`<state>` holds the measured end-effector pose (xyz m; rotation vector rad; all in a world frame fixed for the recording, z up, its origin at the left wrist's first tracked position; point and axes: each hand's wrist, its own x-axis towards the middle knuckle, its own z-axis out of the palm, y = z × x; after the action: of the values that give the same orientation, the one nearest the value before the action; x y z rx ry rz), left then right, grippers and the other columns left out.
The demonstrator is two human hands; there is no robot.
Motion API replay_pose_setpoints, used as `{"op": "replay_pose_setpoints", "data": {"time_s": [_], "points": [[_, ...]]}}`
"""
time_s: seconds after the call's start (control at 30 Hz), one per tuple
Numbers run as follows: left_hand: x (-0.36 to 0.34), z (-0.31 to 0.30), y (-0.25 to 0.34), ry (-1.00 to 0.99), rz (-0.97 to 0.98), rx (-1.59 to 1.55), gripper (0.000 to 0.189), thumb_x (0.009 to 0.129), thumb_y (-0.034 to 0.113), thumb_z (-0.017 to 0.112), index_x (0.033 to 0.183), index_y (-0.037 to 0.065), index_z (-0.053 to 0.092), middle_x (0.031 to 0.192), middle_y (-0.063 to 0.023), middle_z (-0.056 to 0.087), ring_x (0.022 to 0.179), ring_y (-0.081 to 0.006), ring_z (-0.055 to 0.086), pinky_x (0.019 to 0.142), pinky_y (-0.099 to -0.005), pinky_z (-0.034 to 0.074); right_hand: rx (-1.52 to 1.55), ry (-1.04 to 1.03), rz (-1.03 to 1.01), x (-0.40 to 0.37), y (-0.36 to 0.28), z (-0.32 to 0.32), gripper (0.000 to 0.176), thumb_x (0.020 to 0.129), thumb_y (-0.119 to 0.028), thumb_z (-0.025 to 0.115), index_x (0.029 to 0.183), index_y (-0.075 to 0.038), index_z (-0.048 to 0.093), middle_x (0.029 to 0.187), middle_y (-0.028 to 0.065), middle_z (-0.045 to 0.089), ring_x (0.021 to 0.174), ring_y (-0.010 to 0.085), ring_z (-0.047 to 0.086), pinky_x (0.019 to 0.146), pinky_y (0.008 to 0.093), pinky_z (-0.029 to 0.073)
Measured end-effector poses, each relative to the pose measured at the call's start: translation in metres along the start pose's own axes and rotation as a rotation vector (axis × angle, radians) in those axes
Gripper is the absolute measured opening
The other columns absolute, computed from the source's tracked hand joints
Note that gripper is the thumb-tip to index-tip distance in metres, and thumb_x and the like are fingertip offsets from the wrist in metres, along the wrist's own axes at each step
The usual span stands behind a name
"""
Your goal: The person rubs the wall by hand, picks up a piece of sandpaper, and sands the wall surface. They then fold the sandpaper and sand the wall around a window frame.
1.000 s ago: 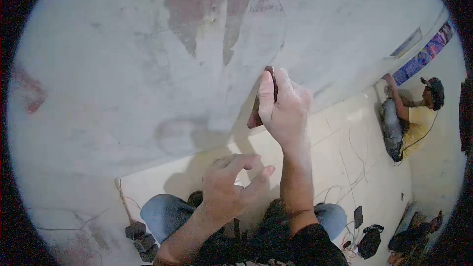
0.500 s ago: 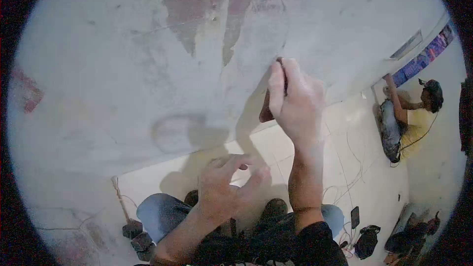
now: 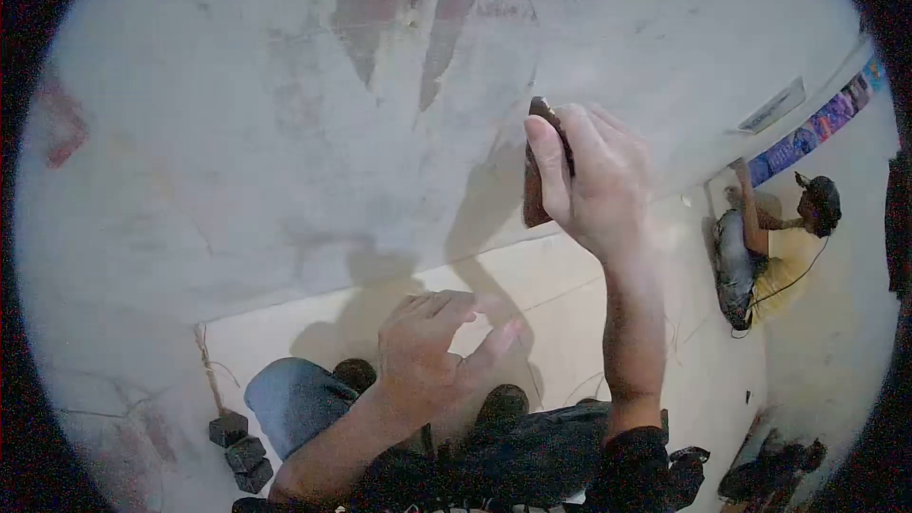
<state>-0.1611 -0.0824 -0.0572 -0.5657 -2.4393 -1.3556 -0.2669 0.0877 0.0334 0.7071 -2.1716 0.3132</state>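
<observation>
Taking twelve as straight ahead, the wall [image 3: 237, 133] spans from nine through twelve to two o'clock. The floor [image 3: 560, 275] meets its foot and spreads from seven round to four. At one to two o'clock, the block [image 3: 537, 185] is in the right hand [image 3: 608, 176], before the wall; the left hand [image 3: 427, 347] is at six, above the floor. A knee [image 3: 294, 408] is at seven, the boxes [image 3: 242, 454] just outside it, with a cord [image 3: 209, 370] running from them toward the wall's foot. Another person [image 3: 779, 247] sits at three, below the strip [image 3: 807, 133] and panel [image 3: 771, 106]. A heap [image 3: 774, 465] lies at four.
</observation>
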Motion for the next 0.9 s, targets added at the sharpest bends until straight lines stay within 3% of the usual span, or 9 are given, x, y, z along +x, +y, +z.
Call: {"op": "replay_pose_setpoints", "data": {"time_s": [0.17, 0.27, 0.37, 0.47, 0.67, 0.77, 0.9], "points": [[-0.017, 0.0, 0.002, 0.034, 0.073, -0.003, 0.027, 0.079, 0.033, 0.075, 0.086, 0.008, 0.067, 0.081, -0.0107, 0.069, 0.074, -0.0298, 0.068, 0.074, -0.0417, 0.051, -0.017, -0.065, 0.145, -0.01, -0.022, 0.016, 0.02, 0.095, -0.016, 0.058, 0.078, -0.005, 0.055, 0.062, 0.0116, 0.055, 0.054, 0.0304, 0.057, 0.051, 0.0388, 0.043], [-0.013, -0.004, 0.0, 0.029, 0.043, -0.04, 0.026, 0.079, 0.032, 0.074, 0.086, 0.008, 0.066, 0.08, -0.0113, 0.069, 0.074, -0.031, 0.067, 0.074, -0.0418, 0.051, -0.034, -0.056, 0.094, -0.008, -0.028, 0.032, 0.018, 0.095, -0.015, 0.058, 0.08, -0.005, 0.057, 0.063, 0.0118, 0.057, 0.056, 0.0297, 0.059, 0.052, 0.0385, 0.045], [0.035, -0.006, -0.001, 0.0, 0.042, 0.067, 0.027, 0.08, 0.033, 0.074, 0.087, 0.008, 0.066, 0.08, -0.0115, 0.068, 0.074, -0.031, 0.067, 0.073, -0.0417, 0.051, -0.027, -0.189, 0.105, 0.014, 0.005, 0.04, 0.016, 0.095, -0.015, 0.058, 0.082, -0.004, 0.059, 0.065, 0.0129, 0.059, 0.057, 0.0294, 0.061, 0.053, 0.0387, 0.046], [0.036, 0.001, -0.005, 0.019, 0.053, 0.088, 0.028, 0.079, 0.033, 0.074, 0.086, 0.007, 0.066, 0.08, -0.0119, 0.068, 0.074, -0.0307, 0.067, 0.073, -0.0416, 0.051, 0.053, -0.091, 0.104, 0.015, 0.008, 0.037, 0.015, 0.095, -0.015, 0.058, 0.084, -0.004, 0.06, 0.065, 0.0133, 0.06, 0.056, 0.029, 0.061, 0.053, 0.0386, 0.046], [0.037, 0.005, -0.011, 0.016, 0.054, 0.073, 0.031, 0.078, 0.034, 0.075, 0.085, 0.006, 0.065, 0.081, -0.0127, 0.068, 0.075, -0.0308, 0.067, 0.073, -0.0413, 0.051, 0.021, -0.112, 0.195, 0.016, 0.014, 0.045, 0.015, 0.095, -0.015, 0.058, 0.084, -0.005, 0.06, 0.063, 0.0129, 0.059, 0.055, 0.0301, 0.06, 0.051, 0.0384, 0.046], [0.039, 0.005, -0.009, 0.005, -0.021, 0.089, 0.032, 0.078, 0.034, 0.075, 0.086, 0.005, 0.065, 0.081, -0.0126, 0.069, 0.076, -0.0307, 0.067, 0.073, -0.0412, 0.051, 0.01, -0.159, 0.136, 0.012, 0.012, 0.041, 0.015, 0.094, -0.015, 0.059, 0.082, -0.006, 0.06, 0.061, 0.0128, 0.058, 0.054, 0.0303, 0.06, 0.05, 0.0383, 0.045], [0.035, 0.008, -0.009, 0.017, 0.048, 0.055, 0.03, 0.077, 0.033, 0.076, 0.085, 0.006, 0.066, 0.081, -0.0116, 0.069, 0.075, -0.0305, 0.067, 0.073, -0.0412, 0.051, 0.019, -0.078, 0.136, 0.009, 0.018, 0.04, 0.016, 0.093, -0.015, 0.06, 0.08, -0.006, 0.058, 0.059, 0.0125, 0.058, 0.052, 0.0301, 0.06, 0.049, 0.0381, 0.045]]}}
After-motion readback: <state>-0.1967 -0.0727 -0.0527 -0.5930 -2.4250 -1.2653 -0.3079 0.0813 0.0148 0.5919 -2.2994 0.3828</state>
